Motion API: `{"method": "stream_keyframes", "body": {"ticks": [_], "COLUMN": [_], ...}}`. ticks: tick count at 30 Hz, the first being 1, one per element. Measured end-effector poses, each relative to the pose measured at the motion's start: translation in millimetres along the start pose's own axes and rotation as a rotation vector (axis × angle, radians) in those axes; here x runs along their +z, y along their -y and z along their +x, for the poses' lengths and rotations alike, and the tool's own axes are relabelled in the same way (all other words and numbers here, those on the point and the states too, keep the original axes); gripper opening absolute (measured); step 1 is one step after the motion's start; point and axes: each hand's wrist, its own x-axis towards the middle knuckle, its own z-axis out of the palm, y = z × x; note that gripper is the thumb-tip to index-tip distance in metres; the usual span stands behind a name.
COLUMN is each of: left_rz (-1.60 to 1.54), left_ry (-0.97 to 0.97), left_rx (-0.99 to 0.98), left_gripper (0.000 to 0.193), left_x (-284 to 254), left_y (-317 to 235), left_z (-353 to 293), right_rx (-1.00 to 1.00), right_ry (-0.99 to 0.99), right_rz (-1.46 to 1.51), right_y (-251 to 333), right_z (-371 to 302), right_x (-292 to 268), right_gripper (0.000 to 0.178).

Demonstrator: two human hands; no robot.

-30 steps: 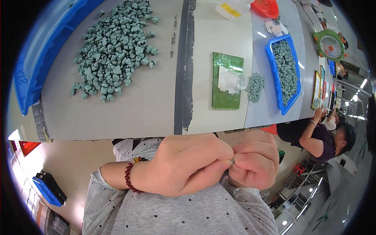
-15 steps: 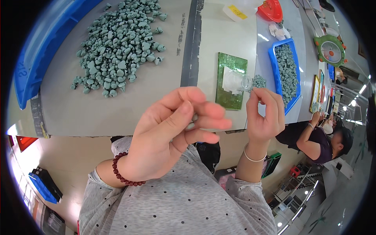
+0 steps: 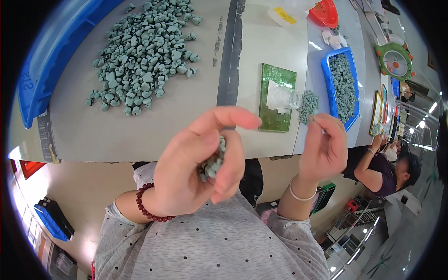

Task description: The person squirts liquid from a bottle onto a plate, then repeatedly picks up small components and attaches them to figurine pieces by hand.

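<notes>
Cupping grey-green pieces (image 3: 213,166), left grip (image 3: 184,163) half-curled

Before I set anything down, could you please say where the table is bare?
Bare: from the large pile to the dark strip, then on to the green board. Crowded: from that board to the smaller blue tray.

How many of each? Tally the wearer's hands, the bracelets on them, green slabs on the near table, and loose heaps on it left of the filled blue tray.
Hands: 2 (left hand, right hand)
Bracelets: 2 (red beaded bracelet, pale bangle)
Green slab: 1
Heaps: 2 (large heap, small heap)
Total: 7
</notes>
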Motion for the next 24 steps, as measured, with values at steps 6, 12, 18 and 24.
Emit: {"method": "stream_keyframes", "body": {"ticks": [6,12,18,24], "left_rz": [0.277,0.433,0.512,0.679], "left_ry": [0.205,0.241,0.112,0.227], "left_rx": [0.07,0.108,0.225,0.212], "left_gripper": [0.036,0.025,0.017,0.016], "left_x": [-14,-17,-2,-11], "left_y": [7,9,13,5], "left_z": [2,4,4,5], "right_rx": [0.168,0.299,0.321,0.332], "right_ry": [0.065,0.129,0.128,0.042], "right_rz": [0.467,0.703,0.801,0.746], "right_y": [44,58,60,67], "right_z": [2,-2,-3,-4], "right_x": [-7,-5,-7,-1], "right_gripper": [0.005,0.014,0.016,0.014]}}
